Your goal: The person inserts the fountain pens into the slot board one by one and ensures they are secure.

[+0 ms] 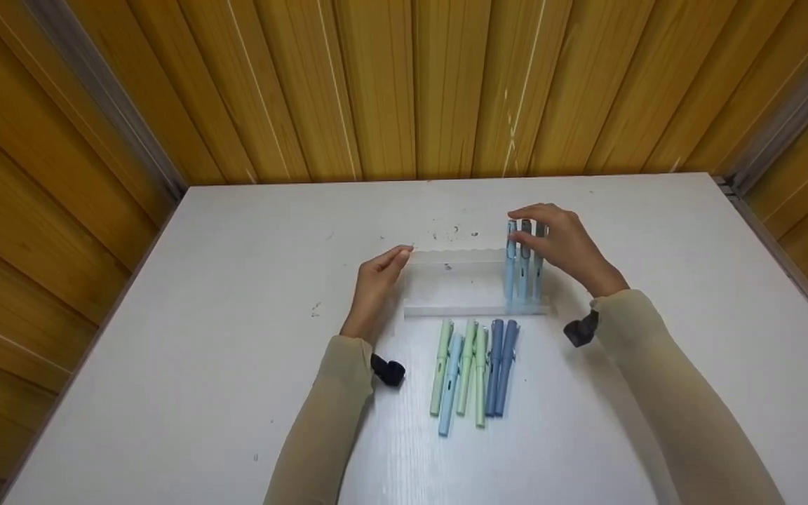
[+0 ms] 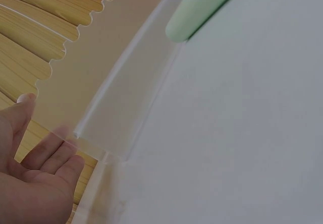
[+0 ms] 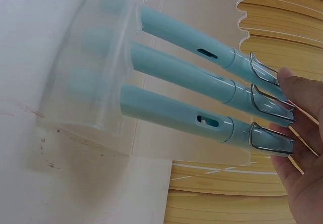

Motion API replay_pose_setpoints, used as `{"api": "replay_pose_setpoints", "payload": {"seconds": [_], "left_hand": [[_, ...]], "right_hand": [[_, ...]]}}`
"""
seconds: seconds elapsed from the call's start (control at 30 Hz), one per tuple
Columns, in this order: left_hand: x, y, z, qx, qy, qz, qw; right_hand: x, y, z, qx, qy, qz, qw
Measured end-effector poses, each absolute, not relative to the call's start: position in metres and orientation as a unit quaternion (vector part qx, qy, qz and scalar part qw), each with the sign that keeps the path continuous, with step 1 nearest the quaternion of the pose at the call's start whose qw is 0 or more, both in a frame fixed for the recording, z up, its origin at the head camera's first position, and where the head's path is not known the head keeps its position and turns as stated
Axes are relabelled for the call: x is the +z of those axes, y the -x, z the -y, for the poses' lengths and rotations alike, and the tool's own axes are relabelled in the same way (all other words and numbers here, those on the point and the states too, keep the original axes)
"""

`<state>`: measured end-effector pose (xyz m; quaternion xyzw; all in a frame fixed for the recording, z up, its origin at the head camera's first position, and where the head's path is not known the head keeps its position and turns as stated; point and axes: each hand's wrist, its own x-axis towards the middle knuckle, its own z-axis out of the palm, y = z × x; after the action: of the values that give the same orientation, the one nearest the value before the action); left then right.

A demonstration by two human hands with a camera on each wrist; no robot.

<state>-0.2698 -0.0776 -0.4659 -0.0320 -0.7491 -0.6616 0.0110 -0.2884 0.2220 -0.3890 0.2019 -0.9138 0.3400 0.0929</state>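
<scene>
A clear plastic pen stand (image 1: pixel 454 310) with a scalloped back panel (image 2: pixel 83 65) stands on the table. My left hand (image 1: pixel 378 284) holds the panel's left edge, its fingers partly behind the clear plastic. Three light blue pens stand side by side at the stand's right end, clips facing front. My right hand (image 1: pixel 564 242) pinches the cap of the innermost light blue pen (image 3: pixel 189 40); its fingers reach behind the caps of the middle pen (image 3: pixel 184 75) and the outer pen (image 3: pixel 171 113). The lower ends of all three sit inside the stand's front trough (image 3: pixel 86 77).
In front of the stand lie loose pens: light green pens (image 1: pixel 441 368), one light blue pen (image 1: pixel 450 386) and two dark blue pens (image 1: pixel 495 368). The white table (image 1: pixel 236 280) ends at a yellow wood-patterned wall (image 1: pixel 439 91). Small dark marks dot the tabletop.
</scene>
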Motion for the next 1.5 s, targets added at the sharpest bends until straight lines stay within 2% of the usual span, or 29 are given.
{"api": "replay_pose_setpoints", "payload": {"seconds": [0.57,1.0,1.2,1.5], "left_hand": [[-0.463,0.269,0.077,-0.672,0.031,0.740,0.011],[-0.466,0.270,0.079,-0.673,0.027,0.739,0.002],[-0.467,0.270,0.078,-0.670,0.019,0.742,-0.003],[-0.468,0.268,0.077,-0.667,0.022,0.745,0.000]], "right_hand": [[-0.387,0.279,-0.230,0.348,-0.227,0.891,0.183],[-0.382,0.257,-0.233,0.380,-0.234,0.878,0.173],[-0.386,0.246,-0.237,0.387,-0.268,0.873,0.129],[-0.396,0.234,-0.244,0.368,-0.295,0.881,-0.032]]}}
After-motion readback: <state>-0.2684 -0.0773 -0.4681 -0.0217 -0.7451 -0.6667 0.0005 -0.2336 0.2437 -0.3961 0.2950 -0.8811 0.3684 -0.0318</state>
